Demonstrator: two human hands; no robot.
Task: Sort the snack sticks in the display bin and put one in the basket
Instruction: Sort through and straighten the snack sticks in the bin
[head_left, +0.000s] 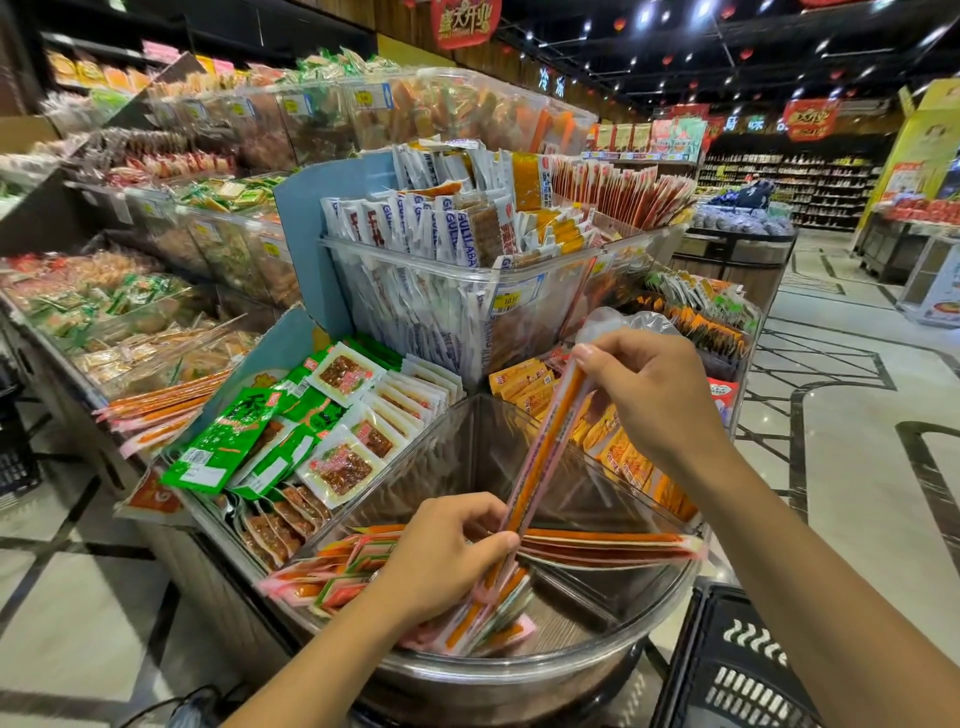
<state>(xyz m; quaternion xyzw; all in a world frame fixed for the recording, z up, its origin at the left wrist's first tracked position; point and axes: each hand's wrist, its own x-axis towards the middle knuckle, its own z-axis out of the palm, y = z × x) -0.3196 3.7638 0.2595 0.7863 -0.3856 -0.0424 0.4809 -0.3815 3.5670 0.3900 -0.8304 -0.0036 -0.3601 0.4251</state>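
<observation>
Sticks (540, 457), a few long orange ones in pink-edged wrap, are held as one bunch over the bin (545, 670), tilted so that the top leans toward 1 o'clock. Your right hand (649, 395) pinches the top end between thumb and curled fingers. Your left hand (447, 556) grips the lower end, fingers curled round the bunch and thumb laid across its front. The bunch's bottom tips reach down among a loose pile (332, 577) of the same snacks, which fills the bin from 7 to 6 o'clock. A flat stack (602, 543) of them lies crosswise at the bin's 3 o'clock, touching its clear wall. The rest of the bin's floor shows bare.

At 5 o'clock from the bin stands the black basket (727, 675), only partly in view; you cannot tell what is in it. Green packs (234, 447) lie at 10 o'clock from the bin, yellow packs (524, 384) at 1 o'clock, and white packs (415, 228) stand upright in a raised tub at 12 o'clock.
</observation>
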